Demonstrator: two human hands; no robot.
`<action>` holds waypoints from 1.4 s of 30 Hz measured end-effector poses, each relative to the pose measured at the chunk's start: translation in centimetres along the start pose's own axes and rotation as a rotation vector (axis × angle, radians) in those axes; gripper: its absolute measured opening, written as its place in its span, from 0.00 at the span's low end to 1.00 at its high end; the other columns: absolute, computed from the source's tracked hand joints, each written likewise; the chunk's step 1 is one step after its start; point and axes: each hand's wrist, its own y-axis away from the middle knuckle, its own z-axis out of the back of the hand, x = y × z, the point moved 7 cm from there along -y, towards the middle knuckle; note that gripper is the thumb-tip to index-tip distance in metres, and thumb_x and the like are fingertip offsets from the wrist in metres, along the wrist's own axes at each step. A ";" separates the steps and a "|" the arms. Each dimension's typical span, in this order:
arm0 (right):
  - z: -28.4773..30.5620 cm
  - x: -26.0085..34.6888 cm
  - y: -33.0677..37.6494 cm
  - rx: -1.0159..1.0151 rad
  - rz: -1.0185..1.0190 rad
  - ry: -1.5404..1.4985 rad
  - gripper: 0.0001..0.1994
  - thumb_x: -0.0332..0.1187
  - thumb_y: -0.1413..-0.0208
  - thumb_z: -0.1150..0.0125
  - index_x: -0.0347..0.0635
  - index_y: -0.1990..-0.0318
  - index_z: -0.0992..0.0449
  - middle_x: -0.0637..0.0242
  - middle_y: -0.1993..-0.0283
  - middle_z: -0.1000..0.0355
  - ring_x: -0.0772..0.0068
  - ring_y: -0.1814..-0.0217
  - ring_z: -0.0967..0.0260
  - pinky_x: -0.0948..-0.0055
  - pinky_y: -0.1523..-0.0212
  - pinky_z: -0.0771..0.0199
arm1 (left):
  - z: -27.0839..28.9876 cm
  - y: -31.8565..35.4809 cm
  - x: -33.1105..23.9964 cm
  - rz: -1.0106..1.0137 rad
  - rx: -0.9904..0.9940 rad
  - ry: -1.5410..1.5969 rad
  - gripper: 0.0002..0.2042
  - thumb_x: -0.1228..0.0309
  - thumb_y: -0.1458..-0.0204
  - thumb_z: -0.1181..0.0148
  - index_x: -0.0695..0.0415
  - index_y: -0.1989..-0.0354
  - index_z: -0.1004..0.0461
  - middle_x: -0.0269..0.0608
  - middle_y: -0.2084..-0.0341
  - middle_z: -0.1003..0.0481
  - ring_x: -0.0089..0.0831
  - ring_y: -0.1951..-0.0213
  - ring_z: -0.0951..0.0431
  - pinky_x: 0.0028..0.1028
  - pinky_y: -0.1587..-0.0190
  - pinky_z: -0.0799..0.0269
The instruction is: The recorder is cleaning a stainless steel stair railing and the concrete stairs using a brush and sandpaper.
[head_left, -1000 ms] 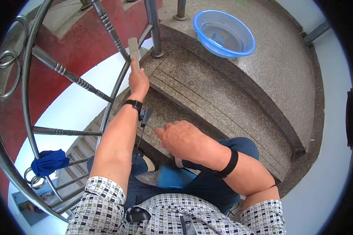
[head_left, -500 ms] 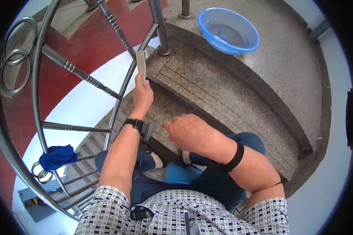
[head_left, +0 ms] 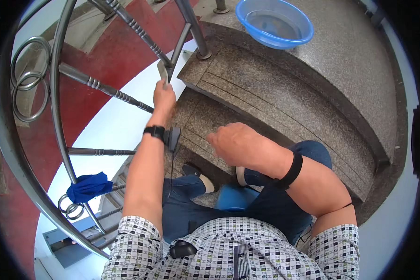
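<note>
Firstly, pad: a small flat grey pad [head_left: 163, 71] is held upright against a twisted steel baluster [head_left: 140, 33], just beside the edge of the upper granite step [head_left: 284, 98].
Left hand: the left hand [head_left: 164, 97] is closed on the lower end of the pad, arm stretched forward; a black watch [head_left: 154, 131] is worn at the wrist, with a small dark device hanging beside it.
Right hand: the right hand [head_left: 233, 142] is held loosely curled above the lower step [head_left: 205, 123]; nothing is seen gripped in it, and a black band [head_left: 291, 169] is worn on the forearm.
Railing: curved steel rail with 2 rings [head_left: 29, 77] at the left; a blue cloth [head_left: 89, 186] is draped over a lower bar, well apart from both hands.
Basin: 1 blue plastic basin [head_left: 274, 23] holding water is set on the landing beyond the steps.
Posture: blue jeans and a checked shirt are seen at the lower edge; a blue stool [head_left: 235, 198] is partly hidden below the knees.
</note>
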 end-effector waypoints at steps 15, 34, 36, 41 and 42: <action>-0.3 -0.7 0.1 0.020 -0.012 -0.020 0.11 0.35 0.43 0.34 0.37 0.59 0.21 0.51 0.71 0.21 0.46 0.62 0.20 0.53 0.61 0.21 | 0.1 8.6 1.5 -0.228 -0.136 -0.192 0.22 0.69 0.34 0.51 0.65 0.34 0.35 0.66 0.43 0.27 0.62 0.42 0.26 0.46 0.41 0.30; -0.1 -1.5 0.2 0.092 -0.092 -0.058 0.15 0.41 0.43 0.32 0.36 0.59 0.22 0.48 0.66 0.21 0.43 0.57 0.21 0.51 0.56 0.22 | 2.5 12.8 3.1 0.496 0.201 0.446 0.17 0.61 0.30 0.56 0.48 0.35 0.37 0.33 0.77 0.38 0.24 0.84 0.40 0.28 0.84 0.46; -0.2 -1.2 0.2 0.059 -0.069 -0.013 0.13 0.39 0.44 0.32 0.38 0.60 0.19 0.50 0.65 0.20 0.45 0.57 0.20 0.52 0.57 0.21 | 3.8 13.1 2.5 0.471 0.216 0.455 0.17 0.61 0.30 0.55 0.47 0.36 0.36 0.33 0.77 0.38 0.22 0.84 0.41 0.26 0.85 0.46; 0.0 -1.0 -0.1 0.069 -0.095 0.008 0.12 0.38 0.45 0.31 0.40 0.60 0.18 0.51 0.63 0.19 0.47 0.57 0.19 0.52 0.58 0.19 | 3.8 15.3 1.1 0.350 0.233 0.348 0.17 0.61 0.31 0.50 0.46 0.36 0.35 0.28 0.82 0.42 0.19 0.87 0.46 0.24 0.86 0.49; 0.0 -1.0 -0.1 0.086 -0.102 -0.006 0.14 0.40 0.43 0.33 0.38 0.58 0.20 0.49 0.64 0.20 0.44 0.56 0.21 0.50 0.57 0.21 | 3.9 15.4 1.2 0.290 0.234 0.314 0.18 0.60 0.32 0.49 0.47 0.36 0.33 0.28 0.84 0.41 0.20 0.89 0.45 0.25 0.87 0.49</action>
